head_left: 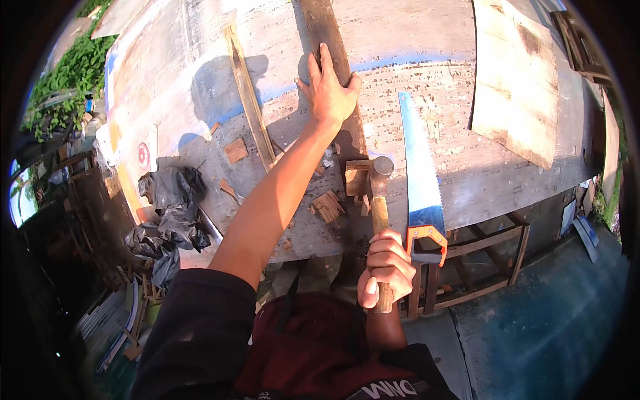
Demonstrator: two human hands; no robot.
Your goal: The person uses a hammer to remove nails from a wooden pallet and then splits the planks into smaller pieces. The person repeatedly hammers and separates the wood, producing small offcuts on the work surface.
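Note:
My left hand [330, 93] lies spread across a long dark wooden beam [324, 25], thumb at its right edge and fingers stretched toward its left. In my right hand [389, 267] is a hammer [380, 207], gripped by its wooden handle with the metal head up. That head is beside a small wood block [357, 179] at the beam's near end; whether they touch I cannot tell. Just right of the hammer lies a handsaw [421, 160] with an orange and black handle. Split wood pieces [327, 206] are scattered left of the block.
A worn tabletop [413, 77] carries a thin wooden strip [247, 93], a plywood sheet [517, 87] at right and a crumpled black plastic bag [175, 193] at left. Below its near right edge stands a wooden frame [490, 247]. Green plants [73, 80] grow beyond the left side.

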